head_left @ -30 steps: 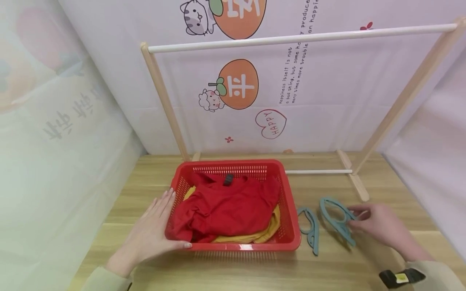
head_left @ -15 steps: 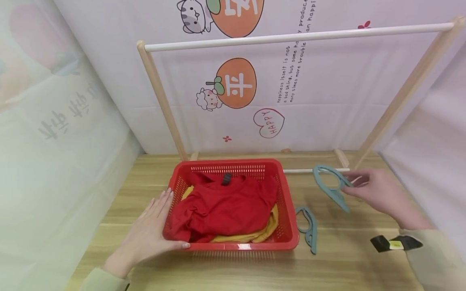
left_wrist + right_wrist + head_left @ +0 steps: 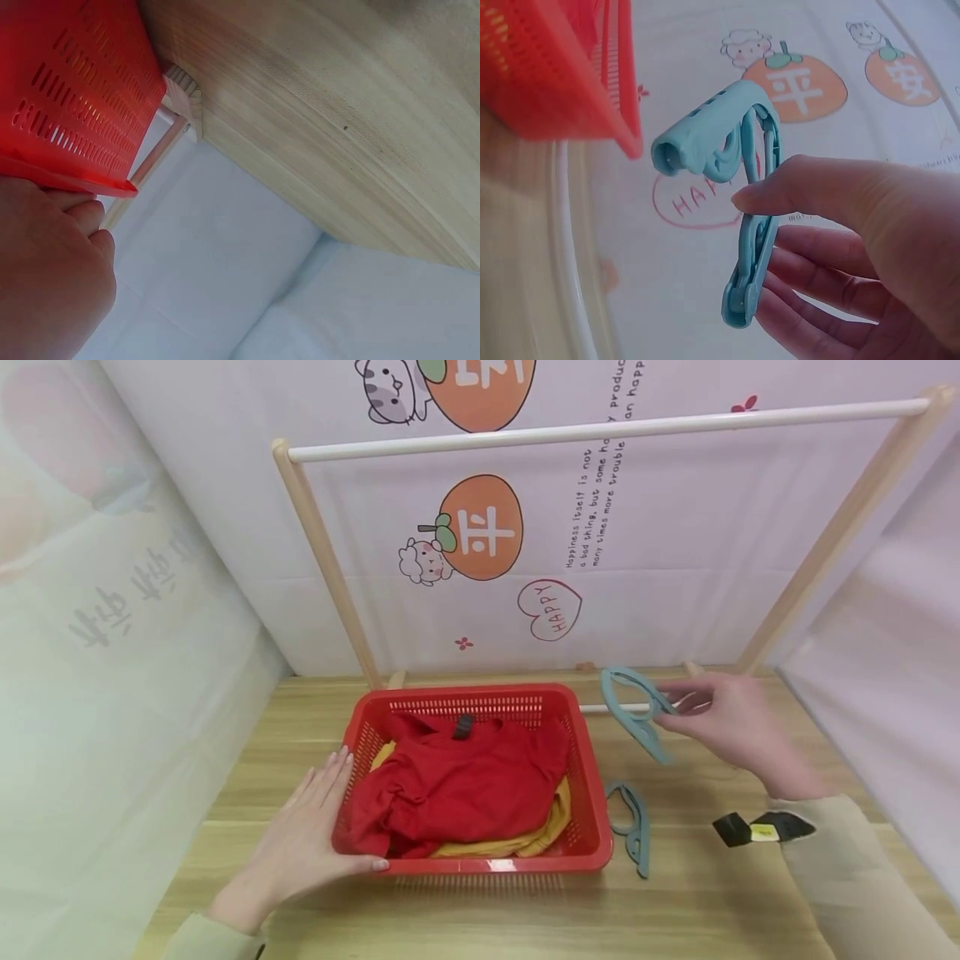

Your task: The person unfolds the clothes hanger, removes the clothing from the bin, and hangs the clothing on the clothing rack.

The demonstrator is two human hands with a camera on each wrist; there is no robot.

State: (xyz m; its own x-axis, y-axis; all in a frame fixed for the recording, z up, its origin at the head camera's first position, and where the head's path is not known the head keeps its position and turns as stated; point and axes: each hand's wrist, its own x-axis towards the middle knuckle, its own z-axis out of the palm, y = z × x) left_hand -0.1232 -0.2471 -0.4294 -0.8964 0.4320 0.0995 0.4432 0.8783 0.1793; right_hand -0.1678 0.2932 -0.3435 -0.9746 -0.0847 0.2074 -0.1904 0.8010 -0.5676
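Note:
A red plastic basket [image 3: 592, 777] stands on the wooden table with a crumpled red garment [image 3: 480, 785] on top of a yellow one [image 3: 557, 822]. My left hand [image 3: 300, 835] rests at its left front corner, fingers extended along the left side and thumb on the front rim. Right of the basket, my right hand [image 3: 727, 718] pinches a light blue folding clothes hanger [image 3: 645, 737] between thumb and fingers, held up off the table. In the right wrist view the hanger [image 3: 712, 124] is folded, with the thumb across it. A second blue hanger [image 3: 640, 835] lies beside the basket.
Behind the basket stands a rack with wooden posts [image 3: 322, 539] and a white top bar [image 3: 525, 437]. A lower white bar [image 3: 596, 708] runs near the table. Printed white sheeting [image 3: 660, 610] covers the back and sides.
The right hand has lifted the hanger off the table and carried it up and to the left, towards the basket's back right corner. The left hand stays at the basket.

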